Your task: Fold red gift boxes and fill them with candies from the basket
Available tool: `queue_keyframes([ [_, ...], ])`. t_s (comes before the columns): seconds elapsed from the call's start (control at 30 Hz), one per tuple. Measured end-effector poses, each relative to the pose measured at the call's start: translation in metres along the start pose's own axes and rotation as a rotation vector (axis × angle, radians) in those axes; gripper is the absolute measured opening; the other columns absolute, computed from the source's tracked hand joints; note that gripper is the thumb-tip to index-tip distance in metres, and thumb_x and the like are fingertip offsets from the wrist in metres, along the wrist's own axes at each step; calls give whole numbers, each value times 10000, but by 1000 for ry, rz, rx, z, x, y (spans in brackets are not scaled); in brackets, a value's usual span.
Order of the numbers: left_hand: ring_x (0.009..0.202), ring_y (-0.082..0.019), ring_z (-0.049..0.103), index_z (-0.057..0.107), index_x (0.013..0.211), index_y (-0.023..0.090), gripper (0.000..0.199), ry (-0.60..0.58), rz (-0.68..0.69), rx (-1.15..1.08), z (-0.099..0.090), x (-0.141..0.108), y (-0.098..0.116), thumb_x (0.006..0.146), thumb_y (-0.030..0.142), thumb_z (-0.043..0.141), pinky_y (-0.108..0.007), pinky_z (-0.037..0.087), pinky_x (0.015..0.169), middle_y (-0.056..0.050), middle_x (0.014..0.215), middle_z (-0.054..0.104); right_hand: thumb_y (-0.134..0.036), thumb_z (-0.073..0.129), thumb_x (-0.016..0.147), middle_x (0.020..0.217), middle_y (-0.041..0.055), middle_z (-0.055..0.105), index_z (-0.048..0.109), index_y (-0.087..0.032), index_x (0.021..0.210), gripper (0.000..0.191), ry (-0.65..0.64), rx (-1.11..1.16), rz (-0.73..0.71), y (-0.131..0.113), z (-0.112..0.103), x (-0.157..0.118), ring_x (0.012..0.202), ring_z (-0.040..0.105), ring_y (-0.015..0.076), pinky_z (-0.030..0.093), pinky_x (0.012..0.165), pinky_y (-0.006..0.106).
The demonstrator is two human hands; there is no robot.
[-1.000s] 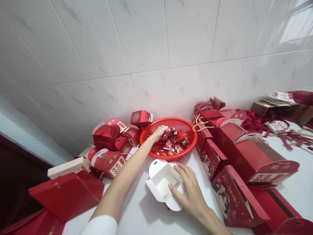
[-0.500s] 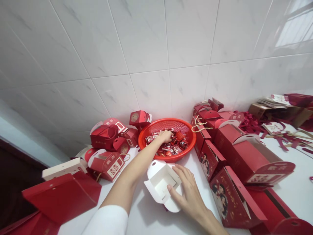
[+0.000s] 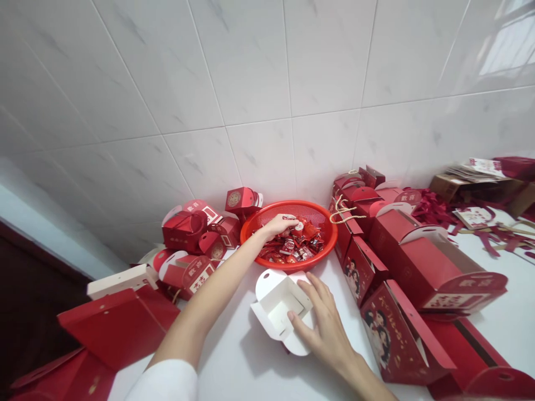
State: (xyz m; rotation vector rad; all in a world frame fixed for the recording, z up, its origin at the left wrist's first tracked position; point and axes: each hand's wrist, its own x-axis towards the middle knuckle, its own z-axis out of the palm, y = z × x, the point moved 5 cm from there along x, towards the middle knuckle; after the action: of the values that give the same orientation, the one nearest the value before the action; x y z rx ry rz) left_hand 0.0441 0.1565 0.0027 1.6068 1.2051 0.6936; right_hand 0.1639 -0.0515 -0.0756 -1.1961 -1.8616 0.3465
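Observation:
In the red plastic basket (image 3: 332, 243), my left hand (image 3: 281, 224) reaches over a heap of small red-wrapped candies (image 3: 288, 245). Its fingers are pinched, with a wrapped candy (image 3: 298, 226) at the fingertips. Just in front of the basket stands an open paper gift box (image 3: 279, 303), its white inside facing up and its flaps spread. My right hand (image 3: 324, 323) grips the box by its right side, thumb over the inner edge and fingers along the far right flap. No candy shows inside the box, though the thumb covers part of it.
Red gift boxes (image 3: 184, 229) crowd the left side. More red boxes (image 3: 426, 262) stand in rows on the right, some with cord handles (image 3: 345, 214). Dark red ribbons (image 3: 430, 207) and a cardboard box (image 3: 449, 186) lie farther right. A tiled wall (image 3: 259, 150) closes off the back.
My left hand has lifted from deep among the candies to just above them, with a candy now showing at its fingertips. My right hand keeps its hold on the box.

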Motion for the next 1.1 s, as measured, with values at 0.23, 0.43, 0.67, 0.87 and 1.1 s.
queue_keyframes([
  [0.23, 450, -55, 408, 558, 666, 154, 336, -150, -68, -195, 4, -49, 25, 642, 383, 803, -211, 289, 440, 27, 604, 550, -410, 612, 907, 1509, 141, 491, 613, -197, 1292, 441, 9, -1, -46, -3, -2, 1, 1351, 507, 345, 485, 1048, 506],
  [0.43, 447, -78, 391, 675, 724, 152, 234, -446, -72, 141, 11, -104, 30, 737, 377, 737, -220, 273, 431, 45, 513, 515, -428, 630, 898, 1448, 162, 543, 566, -181, 1324, 497, 29, 16, -45, 0, -1, 0, 1332, 515, 346, 474, 1051, 530],
  [0.67, 595, -108, 536, 739, 848, 151, 167, -397, 75, 649, 21, -135, 24, 828, 243, 602, -201, 364, 562, 16, 676, 651, -450, 650, 893, 1400, 172, 566, 536, -185, 1327, 521, 54, 55, -64, 0, -1, 0, 1296, 536, 331, 479, 1044, 512],
  [0.87, 562, -125, 505, 647, 702, 159, 354, -314, 137, 628, 35, -137, 18, 898, 435, 543, -222, 338, 539, 16, 578, 578, -438, 647, 902, 1401, 150, 565, 528, -211, 1344, 511, 61, 72, -75, -1, -1, 0, 1299, 534, 316, 476, 1046, 489],
  [1.1, 576, -143, 587, 628, 690, 167, 356, -295, 120, 456, 34, -138, 14, 887, 457, 566, -226, 405, 569, 1, 603, 623, -450, 640, 904, 1402, 165, 555, 538, -202, 1331, 505, 29, 83, -40, 0, -1, 1, 1308, 523, 325, 468, 1054, 497],
])
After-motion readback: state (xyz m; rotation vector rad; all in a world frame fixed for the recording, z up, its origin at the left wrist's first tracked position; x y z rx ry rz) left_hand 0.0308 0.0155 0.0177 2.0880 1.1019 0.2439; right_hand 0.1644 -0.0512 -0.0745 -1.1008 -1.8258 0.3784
